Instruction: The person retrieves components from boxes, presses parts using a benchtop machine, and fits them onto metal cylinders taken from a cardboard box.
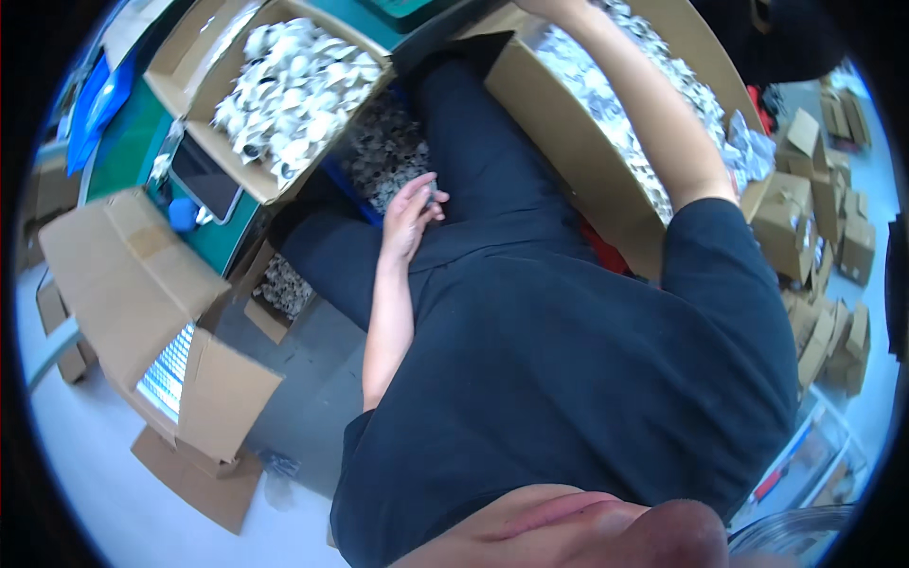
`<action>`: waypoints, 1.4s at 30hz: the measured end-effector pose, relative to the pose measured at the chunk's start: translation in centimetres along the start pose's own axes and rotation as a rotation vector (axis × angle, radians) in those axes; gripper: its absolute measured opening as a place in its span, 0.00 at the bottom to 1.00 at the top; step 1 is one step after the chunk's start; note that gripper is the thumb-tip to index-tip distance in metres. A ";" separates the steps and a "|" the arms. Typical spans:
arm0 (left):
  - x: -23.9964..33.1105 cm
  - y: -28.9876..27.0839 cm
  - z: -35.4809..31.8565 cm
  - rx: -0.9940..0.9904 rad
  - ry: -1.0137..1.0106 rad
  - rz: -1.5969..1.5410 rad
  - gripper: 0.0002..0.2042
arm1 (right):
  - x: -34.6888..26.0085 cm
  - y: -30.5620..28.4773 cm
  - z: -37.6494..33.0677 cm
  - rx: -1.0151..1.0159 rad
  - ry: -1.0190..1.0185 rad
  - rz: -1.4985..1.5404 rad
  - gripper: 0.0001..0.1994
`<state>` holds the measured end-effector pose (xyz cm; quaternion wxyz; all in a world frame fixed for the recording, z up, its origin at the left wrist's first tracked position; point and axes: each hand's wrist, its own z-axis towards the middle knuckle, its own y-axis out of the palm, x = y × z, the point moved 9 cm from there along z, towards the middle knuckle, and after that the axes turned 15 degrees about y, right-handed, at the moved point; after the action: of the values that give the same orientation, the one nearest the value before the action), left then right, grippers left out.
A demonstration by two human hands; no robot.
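Right now your dark-clothed torso (568,360) and lap fill the middle of the view and hide most of what lies under you. At your right runs a long cardboard box (578,142) packed with small silvery wrapped pieces (615,104); your right forearm reaches into it along its near wall, and your right hand (554,8) sits at the far end, cut by the top edge of the picture, so you cannot tell whether it is open or closed. To your left front, a second open cardboard box (194,114) holds a heap of white pieces (294,90), and a dark tablet (204,175) leans beside its near left corner on the green counter (123,142). Between the two boxes, past your knees, a blue bin (355,194) carries small grey parts (388,156). Your left hand (409,216) rests at that bin's near edge, fingers curled round a small grey part (431,194). A large empty-looking carton (123,275) with flaps spread stands on the floor at your left, and many small folded cartons (805,227) pile up well apart at your right.
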<state>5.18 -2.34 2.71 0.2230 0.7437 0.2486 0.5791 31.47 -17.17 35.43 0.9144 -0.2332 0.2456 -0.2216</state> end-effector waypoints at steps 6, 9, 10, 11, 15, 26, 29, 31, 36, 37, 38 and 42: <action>0.2 -2.4 0.5 0.078 0.010 -0.002 0.18 | 10.8 -9.9 -20.5 -0.445 0.766 -0.222 0.15; -0.4 -2.1 1.8 0.053 -0.032 0.004 0.18 | 9.3 -12.3 -28.2 -0.683 0.847 -0.186 0.19; -0.6 -1.9 2.2 0.042 -0.047 0.008 0.18 | 9.0 -12.6 -30.0 -0.742 0.813 -0.238 0.19; -0.6 -1.7 2.4 0.035 -0.043 0.008 0.18 | 8.6 -12.7 -30.7 -0.803 0.772 -0.287 0.19; -0.1 -1.8 3.2 0.050 -0.004 0.005 0.18 | 11.5 -12.8 -31.7 -0.983 1.038 -0.500 0.19; 1.1 -3.5 1.3 0.108 0.075 -0.008 0.17 | 8.1 -3.4 -3.1 -0.285 0.633 -0.093 0.18; 1.1 -3.9 1.1 0.129 0.100 -0.027 0.17 | 4.5 3.3 1.9 -0.333 0.705 0.001 0.14; 1.4 -4.6 0.9 0.148 0.118 -0.029 0.17 | 4.6 6.3 1.9 -0.410 0.871 0.090 0.11; 1.5 -4.8 1.0 0.158 0.117 -0.057 0.18 | 2.9 6.7 2.3 -0.263 0.461 -0.056 0.16; 1.4 -4.9 0.9 0.162 0.100 -0.032 0.18 | 1.5 6.4 2.4 -0.251 0.355 -0.024 0.16; 1.3 -5.2 0.9 0.163 0.081 -0.003 0.18 | 0.2 6.1 2.5 -0.235 0.251 0.008 0.16; 0.4 -5.0 1.0 0.149 0.032 -0.003 0.18 | -3.3 5.8 3.3 -0.224 0.062 0.000 0.12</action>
<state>5.68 1.73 -0.31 0.1638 0.7485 0.2955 0.5706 32.43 -9.80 35.95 0.8745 -0.3270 0.2972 -0.2000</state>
